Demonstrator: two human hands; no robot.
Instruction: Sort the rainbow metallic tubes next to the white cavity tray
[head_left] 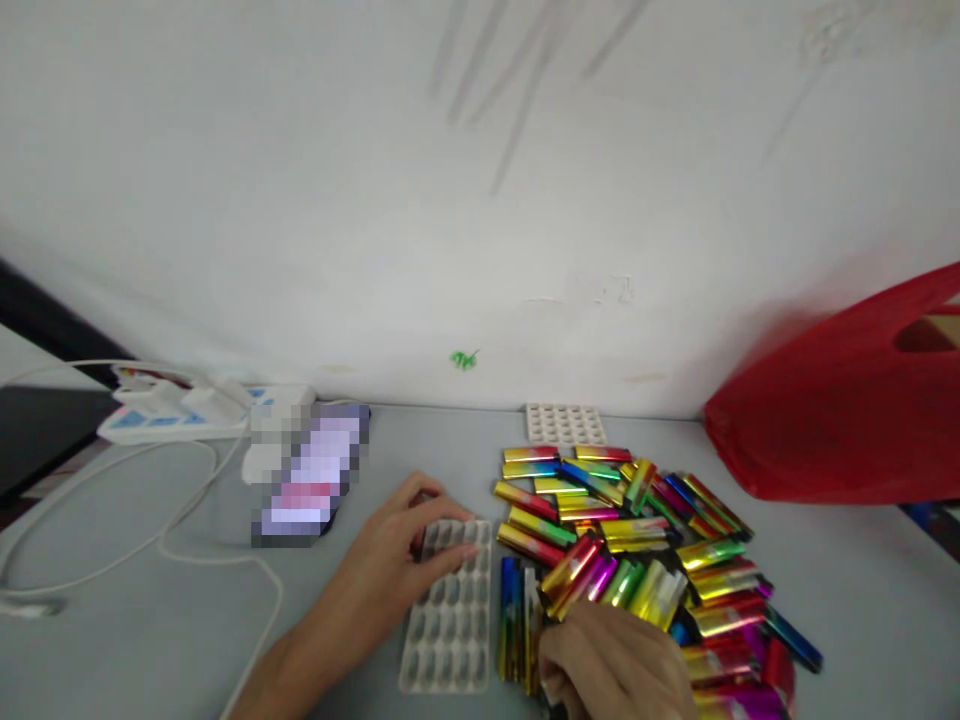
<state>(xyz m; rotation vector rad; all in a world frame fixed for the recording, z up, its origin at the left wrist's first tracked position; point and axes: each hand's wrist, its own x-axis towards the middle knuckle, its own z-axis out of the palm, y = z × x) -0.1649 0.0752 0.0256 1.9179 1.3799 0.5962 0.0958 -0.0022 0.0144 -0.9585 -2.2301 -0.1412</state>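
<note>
My left hand [420, 540] rests on the upper left of a white plastic tray [450, 640] with rows of hollows, its thumb and forefinger apart over the top rows. The hollows that show look bare. My right hand [611, 665] is at the bottom edge of the view, fingers curled down at the near side of a pile of shiny multicoloured tubes [637, 535]. Its fingertips are mostly hidden; a small dark thing shows beneath them. Several tubes [517, 620] stand side by side between the tray and my right hand.
A second white tray [565, 424] lies by the wall behind the pile. A red bag [832, 430] is at the right. On the left are a phone [319, 470], a white power strip [172, 418] with plugs, and looping white cables [217, 560].
</note>
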